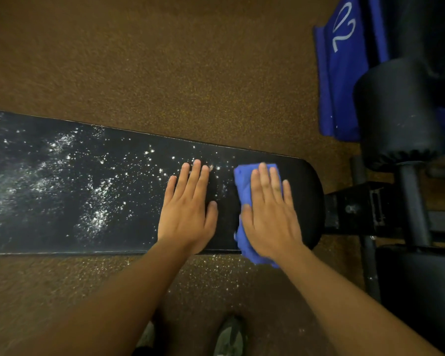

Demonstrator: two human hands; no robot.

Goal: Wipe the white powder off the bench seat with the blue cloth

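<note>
A long black bench seat runs from the left edge to a rounded end at the right. White powder is scattered thickly over its left and middle parts and thins out toward my hands. My left hand lies flat on the seat, fingers spread, holding nothing. To its right, my right hand presses flat on the blue cloth, which lies on the seat near the rounded end and hangs over the near edge.
Black foam rollers and the bench's metal frame stand at the right. A blue rack with white numbers is at the upper right. Speckled brown floor surrounds the bench, with spilled powder below the near edge. My shoes show at the bottom.
</note>
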